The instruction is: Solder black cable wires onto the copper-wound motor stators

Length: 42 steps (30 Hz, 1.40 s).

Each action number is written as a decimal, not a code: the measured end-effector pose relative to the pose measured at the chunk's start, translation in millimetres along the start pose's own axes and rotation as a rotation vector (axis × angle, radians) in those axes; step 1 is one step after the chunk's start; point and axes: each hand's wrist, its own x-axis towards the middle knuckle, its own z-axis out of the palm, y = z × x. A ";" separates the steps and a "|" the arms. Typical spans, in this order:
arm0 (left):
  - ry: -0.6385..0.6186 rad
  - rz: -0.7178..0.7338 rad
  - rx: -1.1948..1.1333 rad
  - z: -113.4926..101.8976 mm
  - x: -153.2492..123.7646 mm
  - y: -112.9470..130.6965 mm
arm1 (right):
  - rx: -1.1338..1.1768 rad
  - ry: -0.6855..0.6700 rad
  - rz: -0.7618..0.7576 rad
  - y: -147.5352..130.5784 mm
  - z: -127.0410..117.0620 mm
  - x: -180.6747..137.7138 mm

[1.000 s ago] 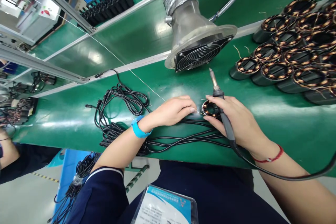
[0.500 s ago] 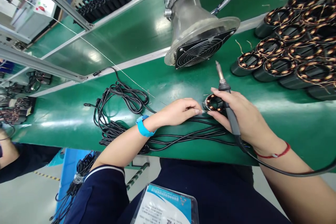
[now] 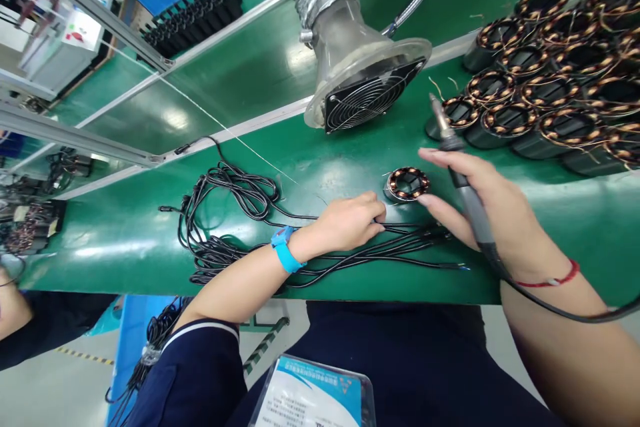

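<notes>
Since half a second ago, the right hand [image 3: 505, 213] is drawing off from the copper-wound stator [image 3: 406, 195], carrying the soldering iron [image 3: 473, 203] away with it, while the left hand [image 3: 350, 223] is dropping from the stator's edge to the black cables [image 3: 345, 257].

From where I'm standing, the badge card [image 3: 320, 393] is lying nearest, against the dark clothing. Just past the edge of the green worktop [image 3: 125, 233], the cables are running side by side, one ending in a bared tip with blue showing; they are probably being kept this close so an end is easy to reach. The left grip is curling down onto them, but I can't tell whether it is pinching one. The right grip is keeping the iron tucked across the palm, tip pointing away, with thumb and forefinger spreading apart; I'd judge that is leaving those two free for other handling. The thumb's tip is hovering right by the stator, and I can't tell if it is touching.

The stator is standing on the worktop just beyond the left fingertips, open end up, presumably so its leads are staying in reach. Farther back, a caged fan [image 3: 367, 103] is facing the work from its hood, likely for drawing off fumes. Off to the right, black-sleeved stators [image 3: 540, 130] are standing in close rows, windings upward.
</notes>
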 end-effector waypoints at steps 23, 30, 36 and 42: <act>0.110 0.051 -0.898 -16.3 -22.4 -9.3 | 0.629 0.199 0.290 -48.6 -12.4 0.0; 0.325 0.050 -1.209 -5.6 -10.8 5.3 | 0.535 0.035 0.261 -54.6 5.7 7.2; 0.384 0.139 -1.287 -3.4 -10.3 8.9 | 0.461 0.025 0.181 -60.5 11.4 15.2; 0.406 0.162 -1.286 -5.6 -10.1 6.5 | 0.352 0.070 0.015 -62.8 9.3 16.4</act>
